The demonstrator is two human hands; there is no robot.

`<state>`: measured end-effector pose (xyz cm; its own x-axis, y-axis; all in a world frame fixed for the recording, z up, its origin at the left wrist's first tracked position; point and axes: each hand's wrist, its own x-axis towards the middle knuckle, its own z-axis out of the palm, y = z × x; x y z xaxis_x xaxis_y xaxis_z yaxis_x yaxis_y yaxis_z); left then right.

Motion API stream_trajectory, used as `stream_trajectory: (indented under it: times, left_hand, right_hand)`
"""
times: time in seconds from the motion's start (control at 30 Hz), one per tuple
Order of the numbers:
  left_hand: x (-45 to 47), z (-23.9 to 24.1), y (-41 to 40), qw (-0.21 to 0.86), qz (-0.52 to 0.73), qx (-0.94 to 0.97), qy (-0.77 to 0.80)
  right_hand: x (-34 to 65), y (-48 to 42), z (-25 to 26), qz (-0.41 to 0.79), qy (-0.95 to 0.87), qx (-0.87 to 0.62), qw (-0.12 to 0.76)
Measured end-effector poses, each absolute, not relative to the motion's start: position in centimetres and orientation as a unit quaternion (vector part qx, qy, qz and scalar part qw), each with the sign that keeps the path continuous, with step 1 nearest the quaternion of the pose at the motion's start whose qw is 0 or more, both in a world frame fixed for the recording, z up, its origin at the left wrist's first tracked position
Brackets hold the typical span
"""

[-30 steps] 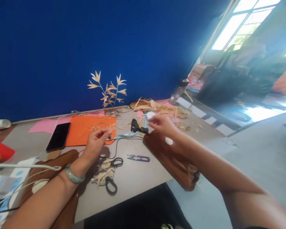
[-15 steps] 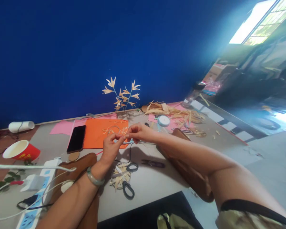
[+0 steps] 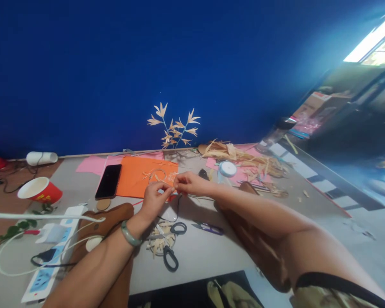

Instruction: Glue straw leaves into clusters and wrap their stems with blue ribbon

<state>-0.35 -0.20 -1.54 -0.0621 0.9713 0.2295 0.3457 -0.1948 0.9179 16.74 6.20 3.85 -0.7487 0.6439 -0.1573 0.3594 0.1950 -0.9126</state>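
Note:
My left hand point(image 3: 158, 197) and my right hand point(image 3: 190, 184) meet over the near edge of an orange sheet point(image 3: 133, 175), fingertips pinched close together. Whatever they pinch is too small to make out. A thin dark cord or wire point(image 3: 179, 207) hangs just below the fingers. On the orange sheet, behind the hands, lie pale thin pieces and a loop of wire point(image 3: 157, 174). Scissors with black handles point(image 3: 170, 259) rest below my hands on a round heap of pale scraps point(image 3: 155, 244). To their right lie purple-handled thread snips point(image 3: 210, 229).
Husk flowers on stems point(image 3: 176, 126) stand against the blue wall. Dried husks point(image 3: 240, 156) and a ribbon spool point(image 3: 227, 169) lie at the back right. A phone point(image 3: 109, 182), a red paper cup point(image 3: 46, 191) and a power strip point(image 3: 40, 278) with cables occupy the left.
The camera view has swung a little left, so the table things sit further right. Both hands stay pinched together at nearly the same place over the table.

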Motion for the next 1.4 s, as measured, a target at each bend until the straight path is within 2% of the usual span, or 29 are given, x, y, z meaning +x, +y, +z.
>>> stream_trajectory:
  times: [0.1,0.2,0.3,0.43,0.63,0.7,0.8,0.93,1.03,1.13,1.27,1.4]
  left_hand:
    - [-0.4,-1.2,-0.4,0.338,0.492,0.602,0.530]
    - [-0.4,-1.3,-0.3,0.355,0.511,0.583,0.523]
    - [-0.4,-1.2,-0.2,0.357,0.557,0.542,0.518]
    - [-0.5,-0.4,-0.4,0.356,0.602,0.514,0.496]
    - [-0.2,0.6,-1.4,0.450,0.614,0.428,0.487]
    - [0.0,0.7,-1.6,0.455,0.616,0.406,0.499]
    - [0.1,0.6,-1.7,0.451,0.587,0.421,0.525]
    - [0.0,0.0,-1.8,0.430,0.550,0.496,0.516]
    - [0.0,-0.5,-1.9,0.408,0.543,0.535,0.502]
    - [0.0,-0.9,-2.0,0.381,0.538,0.554,0.509]
    - [0.0,-1.0,-1.9,0.335,0.525,0.602,0.499]
    - [0.1,-0.3,-2.2,0.237,0.504,0.680,0.477]
  right_hand:
    - [16.9,6.0,3.1,0.651,-0.655,-0.335,0.189]
    - [17.5,5.8,3.1,0.673,-0.583,-0.365,0.273]
    - [18.9,5.4,3.7,0.669,-0.565,-0.373,0.306]
    - [21.1,4.5,5.3,0.648,-0.612,-0.361,0.276]
    - [23.1,4.3,8.3,0.479,-0.789,-0.352,0.156]
    - [22.9,4.8,9.0,0.441,-0.828,-0.307,0.160]
    - [21.7,5.4,9.0,0.447,-0.832,-0.265,0.192]
    - [19.1,5.6,6.9,0.528,-0.754,-0.308,0.241]
    - [17.6,5.2,5.4,0.601,-0.698,-0.305,0.243]
    - [17.1,4.6,5.0,0.624,-0.678,-0.306,0.241]
    - [17.3,3.2,5.5,0.587,-0.700,-0.319,0.252]
    - [18.0,1.6,6.2,0.427,-0.809,-0.329,0.234]
